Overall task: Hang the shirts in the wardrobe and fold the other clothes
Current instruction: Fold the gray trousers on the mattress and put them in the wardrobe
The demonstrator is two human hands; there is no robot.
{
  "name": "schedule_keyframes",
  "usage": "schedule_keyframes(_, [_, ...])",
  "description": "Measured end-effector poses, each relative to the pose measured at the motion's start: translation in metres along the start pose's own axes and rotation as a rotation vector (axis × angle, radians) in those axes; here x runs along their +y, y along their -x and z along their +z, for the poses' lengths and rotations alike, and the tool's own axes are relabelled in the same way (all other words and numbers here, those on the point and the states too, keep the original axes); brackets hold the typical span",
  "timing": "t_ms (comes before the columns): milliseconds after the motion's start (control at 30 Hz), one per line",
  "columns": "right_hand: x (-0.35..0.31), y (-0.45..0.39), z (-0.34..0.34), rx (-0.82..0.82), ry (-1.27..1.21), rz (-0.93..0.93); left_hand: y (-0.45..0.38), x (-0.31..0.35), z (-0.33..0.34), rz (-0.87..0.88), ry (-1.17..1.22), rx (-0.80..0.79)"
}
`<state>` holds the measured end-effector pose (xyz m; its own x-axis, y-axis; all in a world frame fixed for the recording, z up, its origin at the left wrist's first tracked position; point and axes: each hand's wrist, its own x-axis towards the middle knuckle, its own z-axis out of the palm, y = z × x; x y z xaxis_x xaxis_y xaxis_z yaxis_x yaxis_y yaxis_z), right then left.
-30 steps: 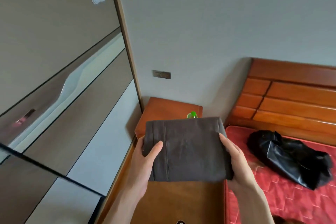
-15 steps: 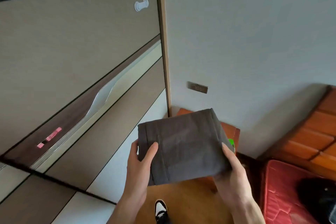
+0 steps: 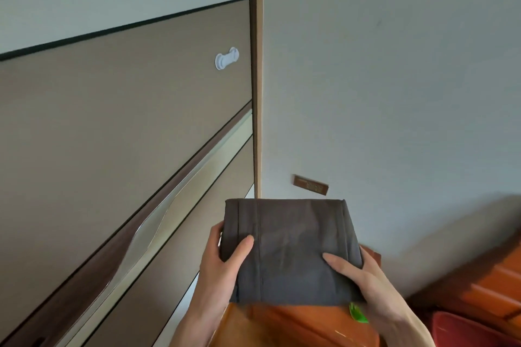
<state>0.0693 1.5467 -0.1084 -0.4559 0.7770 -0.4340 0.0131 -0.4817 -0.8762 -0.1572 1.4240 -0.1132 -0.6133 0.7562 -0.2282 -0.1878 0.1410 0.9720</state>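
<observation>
Left hand [image 3: 225,265] & right hand [image 3: 363,282] each grip a side of the folded grey garment [image 3: 290,251], thumbs on top, prob. so folds hold w/ closed wardrobe door [image 3: 112,135] just left.

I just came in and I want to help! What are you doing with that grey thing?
A person is carrying a folded dark grey garment. The left hand grips its left edge and the right hand grips its right edge, thumbs on top. It is held up in front of the closed wardrobe door, above an orange-brown bedside cabinet. The folding looks done, and it has not been put down yet.
</observation>
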Motion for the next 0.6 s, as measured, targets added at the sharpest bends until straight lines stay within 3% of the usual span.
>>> schedule_keyframes(333, [-0.027, -0.090, -0.009, 0.001, 0.043, 0.004, -0.088, 0.010, 0.035, -0.074, -0.065, 0.014])
schedule_keyframes(600, [-0.076, -0.175, -0.025, -0.054, -0.084, -0.034, -0.165, 0.046, 0.074, -0.145, 0.055, 0.019])
